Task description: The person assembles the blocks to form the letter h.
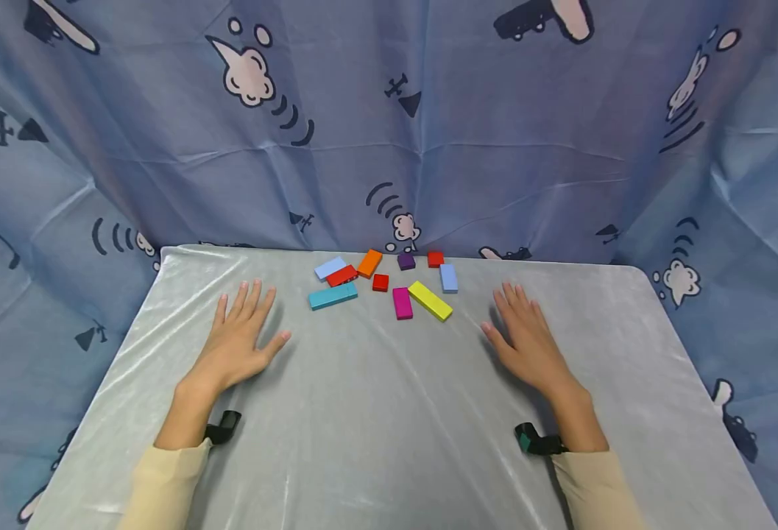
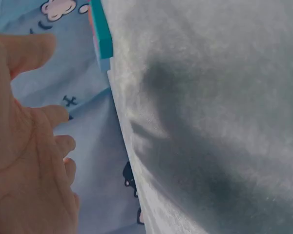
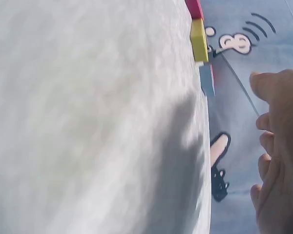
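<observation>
Between left hand [image 1: 232, 347] and right hand [image 1: 531, 347], fingers [image 1: 252, 302] spread, colourful blocks [image 1: 380, 283] lie untouched.

toward seven o'clock in the head view, a plain pale cream-yellow fabric left sleeve [image 1: 162, 489] ends in a smooth, straight-edged cuff below the wrist. toward five o'clock, a beige-cream fabric right sleeve [image 1: 598, 489] matches it, slightly tanner. at four o'clock of the left wrist sits a small black angular wrist camera [image 1: 223, 428], blocky at its tip. at eight o'clock of the right wrist, a second black wrist camera [image 1: 542, 443] carries a teal-green patch. the left grip [image 1: 235, 347] and right grip [image 1: 528, 344] are bare, five-fingered.
</observation>
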Action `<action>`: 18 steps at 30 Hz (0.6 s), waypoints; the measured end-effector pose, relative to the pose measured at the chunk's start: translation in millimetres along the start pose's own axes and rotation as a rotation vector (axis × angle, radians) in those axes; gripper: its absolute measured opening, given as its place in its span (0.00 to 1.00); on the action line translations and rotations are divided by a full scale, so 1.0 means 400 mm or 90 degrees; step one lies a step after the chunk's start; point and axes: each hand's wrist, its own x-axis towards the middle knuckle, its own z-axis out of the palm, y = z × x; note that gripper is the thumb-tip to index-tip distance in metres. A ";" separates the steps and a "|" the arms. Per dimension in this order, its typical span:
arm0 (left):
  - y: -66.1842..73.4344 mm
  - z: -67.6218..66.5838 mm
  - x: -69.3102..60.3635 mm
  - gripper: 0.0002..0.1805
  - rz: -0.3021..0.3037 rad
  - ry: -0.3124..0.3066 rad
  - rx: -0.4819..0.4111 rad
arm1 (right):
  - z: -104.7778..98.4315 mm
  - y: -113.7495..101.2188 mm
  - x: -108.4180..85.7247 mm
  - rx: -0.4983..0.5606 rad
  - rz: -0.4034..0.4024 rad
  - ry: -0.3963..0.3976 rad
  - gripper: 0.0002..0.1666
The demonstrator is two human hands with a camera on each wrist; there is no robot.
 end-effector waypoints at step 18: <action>0.083 0.032 0.092 0.40 0.080 -0.079 -0.014 | 0.028 -0.101 0.088 -0.042 -0.091 -0.120 0.45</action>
